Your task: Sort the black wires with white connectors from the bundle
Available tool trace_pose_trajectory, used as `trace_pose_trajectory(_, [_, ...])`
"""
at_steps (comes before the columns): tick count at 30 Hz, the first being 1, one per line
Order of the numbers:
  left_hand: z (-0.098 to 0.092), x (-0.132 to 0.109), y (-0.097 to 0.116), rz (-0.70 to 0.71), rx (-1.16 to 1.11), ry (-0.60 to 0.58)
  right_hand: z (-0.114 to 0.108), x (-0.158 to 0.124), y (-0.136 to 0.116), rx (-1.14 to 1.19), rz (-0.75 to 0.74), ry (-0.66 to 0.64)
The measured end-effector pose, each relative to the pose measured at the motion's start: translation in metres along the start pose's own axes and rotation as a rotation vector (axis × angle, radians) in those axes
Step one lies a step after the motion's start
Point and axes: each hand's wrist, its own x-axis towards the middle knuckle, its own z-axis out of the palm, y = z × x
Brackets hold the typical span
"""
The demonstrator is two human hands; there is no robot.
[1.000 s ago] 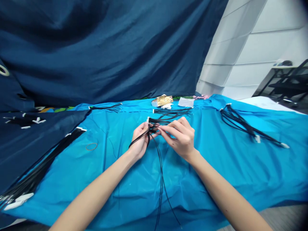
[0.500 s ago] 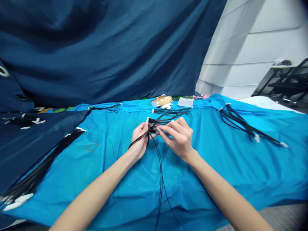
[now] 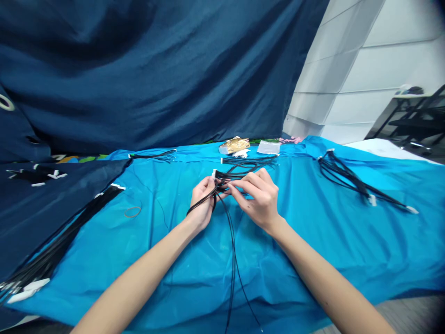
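My left hand [image 3: 200, 204] is closed around a black wire bundle [image 3: 204, 198], part of which loops back over the wrist. Two or so loose wires [image 3: 232, 241] hang from this bundle toward the front edge. Just beyond the left thumb shows a white connector [image 3: 214, 173], with black wires running right from it; whether the hand touches it I cannot tell. Beside it on the right, my right hand [image 3: 259, 197] pinches with thumb and forefinger at the wires. Its exact hold is partly hidden by the fingers.
A blue cloth [image 3: 299, 241] covers the table. Black cable harnesses lie at left [image 3: 79, 218], right [image 3: 347, 178] and back [image 3: 250, 161]. A rubber band [image 3: 132, 212] is left of my hands. Behind stand a gold packet [image 3: 238, 146] and a clear plastic bag [image 3: 269, 147].
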Motion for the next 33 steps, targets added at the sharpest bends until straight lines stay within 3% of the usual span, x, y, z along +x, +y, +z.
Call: trace_pose_trajectory(33, [0.0026,-0.0020,0.0001,-0.013,0.061,-0.004,0.0020,-0.0063,0.0004,-0.043,0.006,-0.023])
